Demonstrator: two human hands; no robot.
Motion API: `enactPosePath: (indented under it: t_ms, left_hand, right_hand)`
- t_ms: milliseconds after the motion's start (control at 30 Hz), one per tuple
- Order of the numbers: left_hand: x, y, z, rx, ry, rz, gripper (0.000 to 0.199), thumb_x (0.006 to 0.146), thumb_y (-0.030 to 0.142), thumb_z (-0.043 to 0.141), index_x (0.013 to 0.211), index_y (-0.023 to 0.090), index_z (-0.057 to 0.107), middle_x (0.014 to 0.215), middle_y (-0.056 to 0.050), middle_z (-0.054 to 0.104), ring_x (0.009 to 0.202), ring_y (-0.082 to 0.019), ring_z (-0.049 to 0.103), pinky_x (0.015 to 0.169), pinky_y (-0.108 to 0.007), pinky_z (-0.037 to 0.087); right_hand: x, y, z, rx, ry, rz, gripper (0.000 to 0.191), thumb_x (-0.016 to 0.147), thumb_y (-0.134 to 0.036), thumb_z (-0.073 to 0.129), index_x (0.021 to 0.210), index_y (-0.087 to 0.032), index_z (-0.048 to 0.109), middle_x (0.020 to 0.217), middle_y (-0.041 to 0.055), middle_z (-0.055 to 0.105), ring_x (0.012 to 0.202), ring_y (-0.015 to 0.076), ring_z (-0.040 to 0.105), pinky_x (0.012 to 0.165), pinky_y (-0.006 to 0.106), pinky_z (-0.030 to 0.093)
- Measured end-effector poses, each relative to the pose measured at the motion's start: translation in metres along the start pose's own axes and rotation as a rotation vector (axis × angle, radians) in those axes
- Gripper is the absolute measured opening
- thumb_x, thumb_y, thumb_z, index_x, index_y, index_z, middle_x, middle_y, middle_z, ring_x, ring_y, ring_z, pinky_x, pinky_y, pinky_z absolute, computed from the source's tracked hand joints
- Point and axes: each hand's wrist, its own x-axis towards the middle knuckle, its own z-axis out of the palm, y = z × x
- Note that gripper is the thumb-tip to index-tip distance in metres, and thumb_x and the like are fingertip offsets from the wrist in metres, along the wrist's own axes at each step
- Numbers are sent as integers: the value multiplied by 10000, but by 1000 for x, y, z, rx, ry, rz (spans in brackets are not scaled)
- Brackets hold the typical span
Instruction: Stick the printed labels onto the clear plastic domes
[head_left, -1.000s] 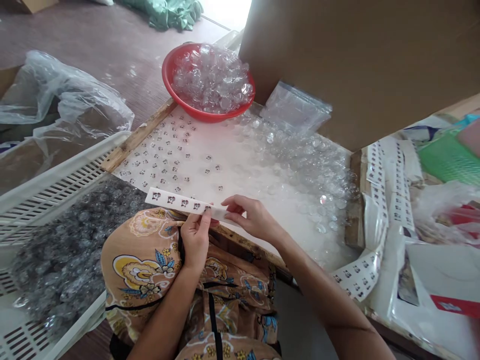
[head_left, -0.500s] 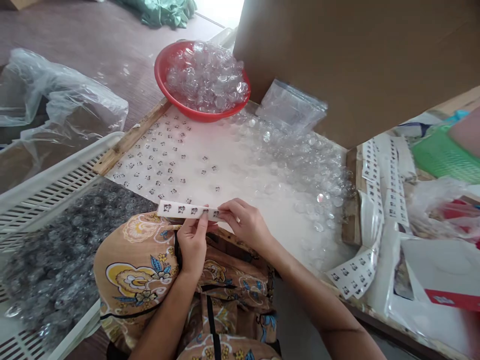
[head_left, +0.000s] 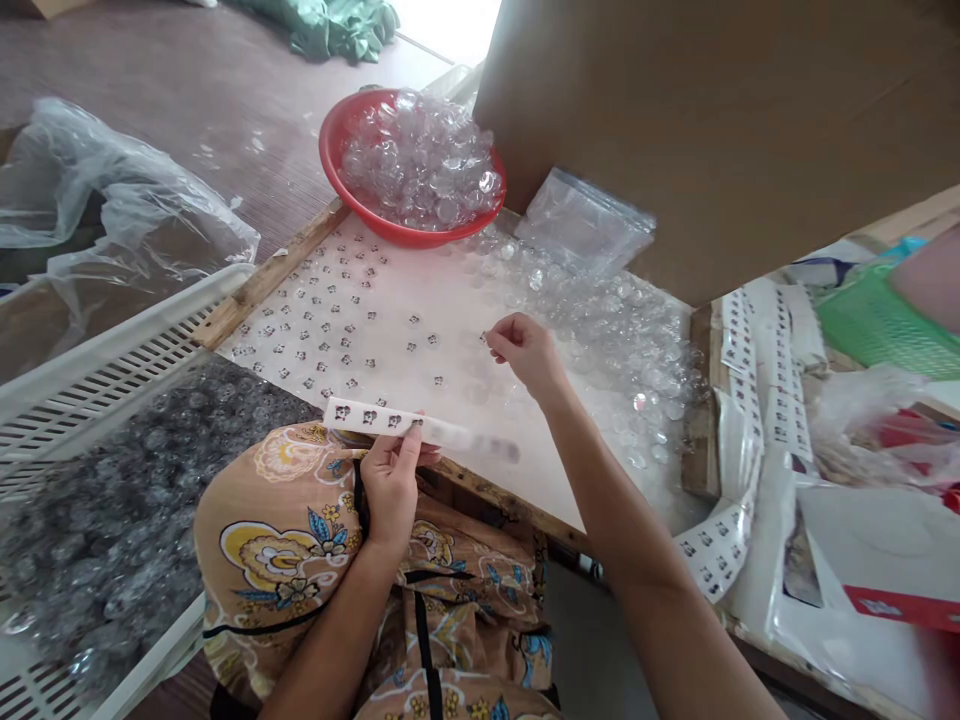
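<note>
Between the thumb and fingers of my left hand (head_left: pixel 394 480) is a white strip of panda stickers (head_left: pixel 367 417), held low over the near edge of the white board (head_left: pixel 465 300). My right hand (head_left: pixel 525 350) is pinched above the middle of the board, with a small dark panda sticker (head_left: pixel 484 338) at its fingertips. Panda-marked clear discs (head_left: pixel 322 310) lie spread over the board's left part. Plain clear plastic discs (head_left: pixel 600 310) are heaped over its right side, right of my right hand.
A red basin (head_left: pixel 330 150) heaped with clear discs stands at the board's far end. At left is a white slatted crate (head_left: pixel 135 330) of dark-marked discs. A tall cardboard box (head_left: pixel 675 130) rises behind. Several sticker strips (head_left: pixel 787 370) and a green basket (head_left: pixel 885 315) lie at right.
My right hand has left the strip and moved up and forward over the board, carrying a sticker. The strip's right end is now bare. My left hand stays nearly in place.
</note>
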Motion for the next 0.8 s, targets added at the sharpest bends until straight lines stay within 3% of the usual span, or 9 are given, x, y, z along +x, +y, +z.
enactPosePath:
  t_ms: [167, 633, 800]
  left_hand:
    - [0, 2, 0, 4, -11, 12, 319, 791, 415, 725, 961, 147, 762, 758, -43, 743, 616, -173, 707, 537, -262, 602]
    - [-1, 3, 1, 15, 0, 2, 312, 787, 419, 728, 947, 152, 760, 820, -56, 758, 627, -175, 713, 530, -257, 600]
    - [-1, 3, 1, 28, 2, 6, 301, 786, 423, 728, 911, 151, 761, 801, -55, 755, 622, -178, 713, 527, -254, 595]
  right_hand:
    - [37, 20, -4, -198, -50, 98, 103, 720, -275, 644, 707, -207, 567, 578, -38, 554, 537, 113, 529, 520, 240, 416]
    - [43, 13, 6, -453, -77, 84, 34, 700, -237, 596, 683, -213, 578, 636, -16, 598, 567, 128, 505, 544, 258, 366]
    - [41, 12, 21, -591, -87, -12, 42, 726, -185, 578, 711, -214, 605, 710, 11, 640, 639, 150, 536, 607, 272, 389]
